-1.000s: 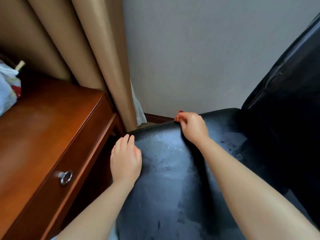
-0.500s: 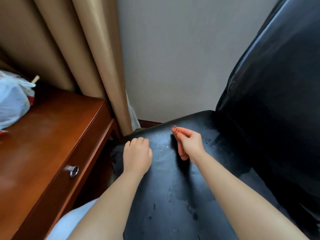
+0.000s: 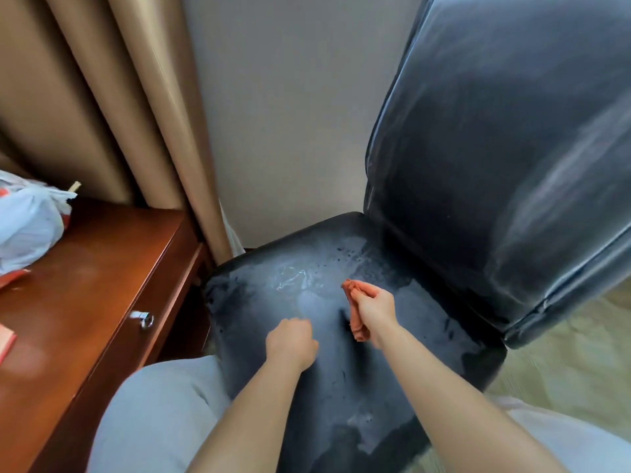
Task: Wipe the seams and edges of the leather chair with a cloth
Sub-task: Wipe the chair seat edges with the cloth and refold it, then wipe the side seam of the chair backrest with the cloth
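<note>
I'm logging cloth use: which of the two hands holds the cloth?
The right hand: it grips the bunched orange cloth over the black chair seat. The left hand is curled and holds nothing.

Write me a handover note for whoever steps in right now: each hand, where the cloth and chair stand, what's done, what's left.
Right hand: grips the bunched orange cloth over the middle of the seat, near the backrest side.
Left hand: fingers curled, holding nothing, over the seat's front half.
Black leather chair: seat shows pale smeared streaks; backrest is streaked too.
Done: cannot tell which seams have been wiped.
Left: presumably run the cloth along the seat-to-backrest seam, the seat's rim and the backrest piping.
Beside the chair: brown wooden desk with a white plastic bag on it.
</note>
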Action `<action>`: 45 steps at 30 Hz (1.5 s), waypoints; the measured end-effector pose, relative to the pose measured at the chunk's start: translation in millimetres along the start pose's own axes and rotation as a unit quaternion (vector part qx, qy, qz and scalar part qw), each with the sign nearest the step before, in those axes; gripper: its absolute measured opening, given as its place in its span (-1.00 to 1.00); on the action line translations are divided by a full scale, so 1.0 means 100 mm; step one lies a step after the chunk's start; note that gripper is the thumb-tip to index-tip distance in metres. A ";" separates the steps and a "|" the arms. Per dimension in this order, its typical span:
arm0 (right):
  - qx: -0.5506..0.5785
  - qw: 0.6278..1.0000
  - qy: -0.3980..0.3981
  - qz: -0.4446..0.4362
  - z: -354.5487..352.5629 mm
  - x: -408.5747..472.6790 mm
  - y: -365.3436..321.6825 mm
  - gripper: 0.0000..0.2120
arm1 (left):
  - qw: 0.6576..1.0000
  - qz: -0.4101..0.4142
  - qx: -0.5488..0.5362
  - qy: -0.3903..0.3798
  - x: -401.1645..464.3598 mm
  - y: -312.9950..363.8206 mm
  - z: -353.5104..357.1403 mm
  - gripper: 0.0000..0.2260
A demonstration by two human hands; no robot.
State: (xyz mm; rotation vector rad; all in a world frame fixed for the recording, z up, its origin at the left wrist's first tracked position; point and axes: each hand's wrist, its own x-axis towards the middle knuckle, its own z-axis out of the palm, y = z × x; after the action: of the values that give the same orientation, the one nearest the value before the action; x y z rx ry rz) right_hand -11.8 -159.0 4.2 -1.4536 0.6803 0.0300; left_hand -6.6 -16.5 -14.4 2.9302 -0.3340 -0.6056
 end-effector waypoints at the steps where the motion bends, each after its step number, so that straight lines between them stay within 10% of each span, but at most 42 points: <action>1: 0.007 1.000 0.005 -0.002 -0.05 -0.07 0.02 -0.81 | 1.000 0.007 -0.003 -0.012 -0.04 0.03 0.04 -0.77; 7: 0.029 0.999 0.029 -0.008 -0.29 -0.35 0.15 -0.81 | 0.991 0.020 -0.003 -0.131 -0.23 0.22 0.36 -0.30; 32: 0.098 0.960 0.174 -0.198 -1.75 -1.40 -0.88 -0.81 | 0.951 0.266 0.069 0.143 -0.90 1.67 -0.87 -0.62; 45: -0.124 0.812 0.369 -0.436 -2.60 -1.01 -2.09 -0.78 | 0.898 0.380 0.030 0.219 -0.72 2.84 -1.82 -0.48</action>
State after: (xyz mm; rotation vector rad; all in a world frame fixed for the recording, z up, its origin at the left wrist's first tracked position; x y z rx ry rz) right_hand -112.8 -389.4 245.3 -1.9245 0.5577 -1.2645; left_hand -50.6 -258.4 227.3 2.5454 -1.3352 0.1767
